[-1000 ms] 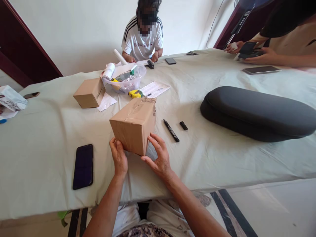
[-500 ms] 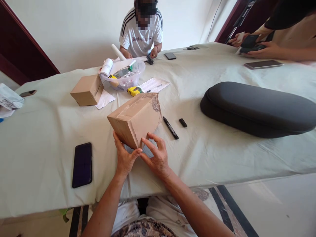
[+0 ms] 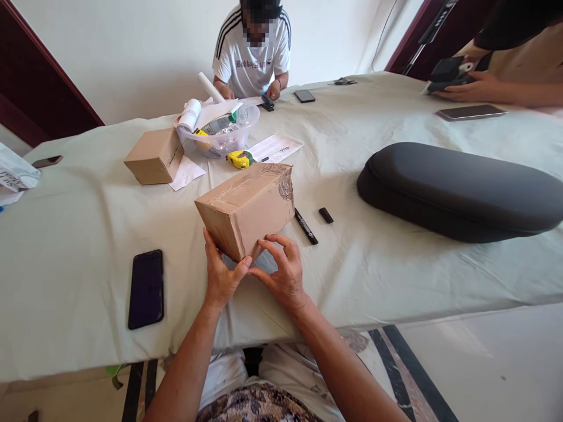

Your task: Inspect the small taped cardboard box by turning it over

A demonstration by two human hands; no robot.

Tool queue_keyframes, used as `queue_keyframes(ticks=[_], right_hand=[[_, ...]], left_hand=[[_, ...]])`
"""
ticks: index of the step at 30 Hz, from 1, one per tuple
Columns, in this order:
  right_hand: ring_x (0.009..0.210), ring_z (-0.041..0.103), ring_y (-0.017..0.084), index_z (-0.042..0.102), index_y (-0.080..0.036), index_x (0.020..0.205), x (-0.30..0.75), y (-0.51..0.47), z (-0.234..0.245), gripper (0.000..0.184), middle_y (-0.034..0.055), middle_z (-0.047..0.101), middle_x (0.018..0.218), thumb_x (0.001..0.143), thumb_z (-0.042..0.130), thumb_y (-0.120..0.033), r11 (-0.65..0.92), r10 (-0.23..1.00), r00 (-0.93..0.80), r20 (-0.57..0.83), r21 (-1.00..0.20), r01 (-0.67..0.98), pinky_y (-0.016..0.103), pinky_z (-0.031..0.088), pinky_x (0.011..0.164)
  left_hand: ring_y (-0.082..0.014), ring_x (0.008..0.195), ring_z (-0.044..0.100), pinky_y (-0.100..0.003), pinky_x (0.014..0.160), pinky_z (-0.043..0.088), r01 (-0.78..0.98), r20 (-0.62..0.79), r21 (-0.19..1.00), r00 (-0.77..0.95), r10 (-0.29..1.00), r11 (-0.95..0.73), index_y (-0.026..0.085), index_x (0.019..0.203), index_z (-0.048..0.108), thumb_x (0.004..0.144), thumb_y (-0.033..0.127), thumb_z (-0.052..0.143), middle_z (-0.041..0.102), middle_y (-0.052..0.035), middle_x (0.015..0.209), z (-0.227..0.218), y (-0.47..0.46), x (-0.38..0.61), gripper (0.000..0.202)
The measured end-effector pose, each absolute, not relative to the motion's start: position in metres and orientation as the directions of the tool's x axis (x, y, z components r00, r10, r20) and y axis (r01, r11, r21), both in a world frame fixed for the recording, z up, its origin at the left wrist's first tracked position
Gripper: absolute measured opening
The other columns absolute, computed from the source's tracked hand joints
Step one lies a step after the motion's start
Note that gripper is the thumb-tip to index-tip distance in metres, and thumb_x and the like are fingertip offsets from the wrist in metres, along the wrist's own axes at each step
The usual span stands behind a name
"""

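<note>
A brown cardboard box with dark scribbles at its far right end is tilted up in front of me, its near end pointing down. My left hand grips the lower near corner, thumb in front and fingers along the left side. On the right face, my right hand presses its fingertips near the bottom edge, with its thumb reaching toward my left thumb. Just right of the box lies an uncapped-looking black marker, partly behind it. Its black cap rests apart from it on the cloth.
A phone lies at left, a large black case at right. Farther back are a second cardboard box, a plastic basin of items, a yellow tape measure and papers. One person sits opposite; another's hands hold a device at far right.
The box has shifted slightly to the right and now covers the marker's far tip. Both hands keep their hold. At far right, the other person's hands have moved around the device.
</note>
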State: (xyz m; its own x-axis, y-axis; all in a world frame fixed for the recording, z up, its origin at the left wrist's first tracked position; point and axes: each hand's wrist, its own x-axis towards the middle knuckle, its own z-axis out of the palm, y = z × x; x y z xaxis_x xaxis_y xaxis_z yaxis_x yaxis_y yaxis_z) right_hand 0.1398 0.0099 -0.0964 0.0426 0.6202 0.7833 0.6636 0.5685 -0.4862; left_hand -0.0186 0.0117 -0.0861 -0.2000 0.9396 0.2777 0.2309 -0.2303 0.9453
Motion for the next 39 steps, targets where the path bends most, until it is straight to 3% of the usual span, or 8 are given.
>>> queue_keyframes(ticks=[4,10,16,21,27,30,33,39], right_hand=[[0.108,0.062,0.029,0.062,-0.031,0.125,0.149,0.015,-0.098,0.045,0.0088,0.062,0.115,0.085,0.076,-0.048,0.513,0.613,0.105,0.783,-0.496,0.700,0.048,0.051,0.094],[0.109,0.059,0.028,0.070,-0.032,0.106,0.159,0.018,-0.098,0.018,0.0063,0.060,0.115,0.090,0.073,-0.038,0.426,0.578,0.238,0.781,-0.537,0.729,0.050,0.048,0.097],[0.116,0.058,0.028,0.060,-0.027,0.124,0.161,0.019,-0.099,0.046,0.0092,0.060,0.122,0.086,0.075,-0.048,0.350,0.587,0.463,0.664,-0.724,0.595,0.050,0.051,0.097],[0.106,0.061,0.023,0.057,-0.026,0.127,0.159,0.020,-0.103,0.050,0.0086,0.060,0.121,0.085,0.074,-0.049,0.351,0.623,0.615,0.483,-0.875,0.333,0.037,0.056,0.080],[0.094,0.063,0.020,0.065,-0.025,0.113,0.158,0.016,-0.097,0.030,0.0061,0.065,0.108,0.088,0.071,-0.040,0.430,0.593,0.608,0.527,-0.846,0.313,0.030,0.053,0.070],[0.084,0.061,0.017,0.066,-0.024,0.110,0.159,0.014,-0.094,0.025,0.0050,0.065,0.103,0.090,0.068,-0.040,0.449,0.590,0.605,0.535,-0.840,0.306,0.030,0.052,0.069],[0.084,0.060,0.017,0.066,-0.024,0.106,0.159,0.014,-0.093,0.022,0.0053,0.065,0.101,0.091,0.065,-0.041,0.456,0.578,0.609,0.544,-0.834,0.312,0.031,0.052,0.070],[0.095,0.062,0.021,0.064,-0.024,0.101,0.157,0.020,-0.093,0.017,0.0052,0.064,0.102,0.096,0.058,-0.040,0.471,0.611,0.573,0.546,-0.833,0.292,0.035,0.051,0.079]], left_hand=[[-0.0337,0.139,0.049,-0.048,0.112,0.044,0.151,0.200,0.972,-0.144,0.969,-0.178,0.023,0.161,0.018,0.077,0.057,0.070,0.035,-0.0176,0.160,-0.080,0.013,-0.025,0.105],[-0.0328,0.143,0.045,-0.043,0.116,0.040,0.023,0.265,0.964,-0.168,0.949,-0.265,0.022,0.154,0.041,0.080,0.058,0.066,0.045,-0.0131,0.156,-0.076,0.020,-0.032,0.086],[-0.0292,0.136,0.053,-0.038,0.110,0.045,-0.158,0.262,0.944,-0.178,0.949,-0.290,0.022,0.139,0.059,0.088,0.051,0.058,0.062,-0.0091,0.140,-0.079,0.026,-0.035,0.059],[-0.0296,0.133,0.056,-0.041,0.110,0.047,-0.112,0.262,0.950,-0.216,0.941,-0.290,0.020,0.132,0.064,0.090,0.058,0.054,0.065,-0.0098,0.137,-0.084,0.027,-0.037,0.058],[-0.0266,0.143,0.047,-0.042,0.120,0.038,-0.053,0.227,0.966,-0.286,0.931,-0.252,0.022,0.137,0.061,0.097,0.064,0.038,0.060,-0.0096,0.144,-0.091,0.026,-0.036,0.063],[-0.0264,0.144,0.046,-0.041,0.122,0.035,0.069,0.311,0.950,-0.296,0.903,-0.305,0.023,0.144,0.054,0.095,0.062,0.046,0.054,-0.0100,0.150,-0.084,0.023,-0.036,0.063],[-0.0288,0.144,0.046,-0.040,0.119,0.038,0.204,0.393,0.917,-0.321,0.862,-0.343,0.024,0.150,0.044,0.084,0.062,0.064,0.046,-0.0112,0.156,-0.077,0.021,-0.035,0.079],[-0.0287,0.137,0.053,-0.038,0.114,0.043,0.222,0.378,0.922,-0.331,0.864,-0.318,0.022,0.150,0.044,0.082,0.057,0.069,0.050,-0.0127,0.152,-0.077,0.024,-0.032,0.080]])
